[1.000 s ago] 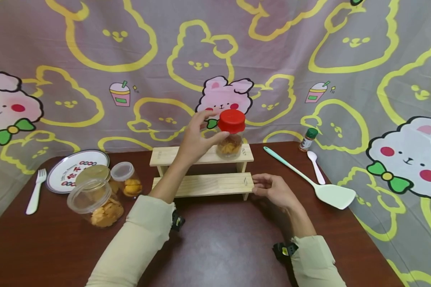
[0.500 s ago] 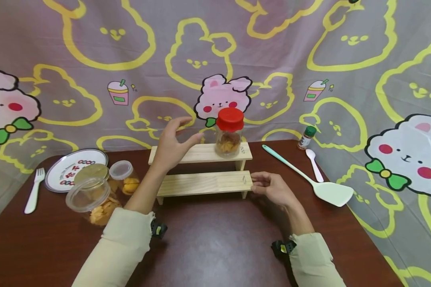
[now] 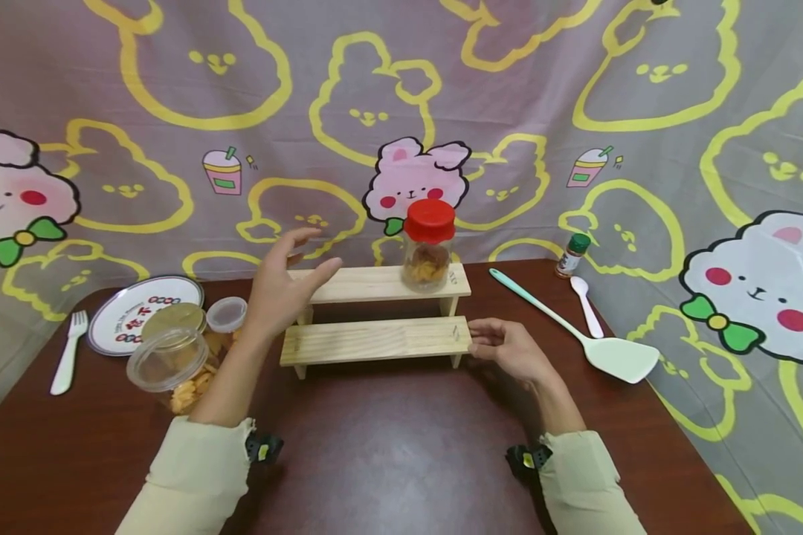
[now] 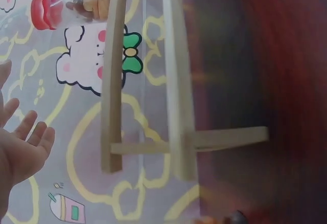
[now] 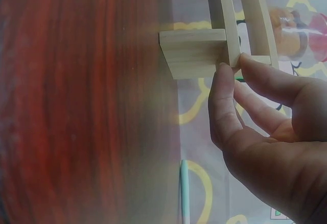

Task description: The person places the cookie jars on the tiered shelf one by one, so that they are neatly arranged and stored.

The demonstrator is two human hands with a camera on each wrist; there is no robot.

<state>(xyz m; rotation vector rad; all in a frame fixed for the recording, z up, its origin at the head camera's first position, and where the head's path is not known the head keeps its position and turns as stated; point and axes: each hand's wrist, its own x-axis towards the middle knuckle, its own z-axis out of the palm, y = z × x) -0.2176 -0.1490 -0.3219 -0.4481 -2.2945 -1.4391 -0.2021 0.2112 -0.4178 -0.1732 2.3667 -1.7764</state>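
A two-tier wooden shelf rack (image 3: 375, 340) stands at the back middle of the table. On its upper tier, near the right end, a clear jar with a red lid (image 3: 430, 245) stands upright with brown-yellow food inside. My left hand (image 3: 277, 290) is in the air left of the rack, fingers spread and holding nothing; in the left wrist view its fingers (image 4: 33, 132) touch nothing. My right hand (image 3: 511, 349) pinches the right end of the lower tier. The right wrist view shows the thumb and a fingertip at the plank's corner (image 5: 232, 45).
At the left are a wide clear jar (image 3: 167, 364), a gold-lidded jar (image 3: 174, 321), a smaller jar (image 3: 227, 315), a plate (image 3: 117, 316) and a fork (image 3: 70, 353). A spatula (image 3: 618, 360), spoon (image 3: 587, 306) and green-capped bottle (image 3: 571, 256) lie or stand at the right.
My left hand has moved away from the red-lidded jar, leftward and slightly down. The jar stays on the upper tier. My right hand stays at the rack's right end.
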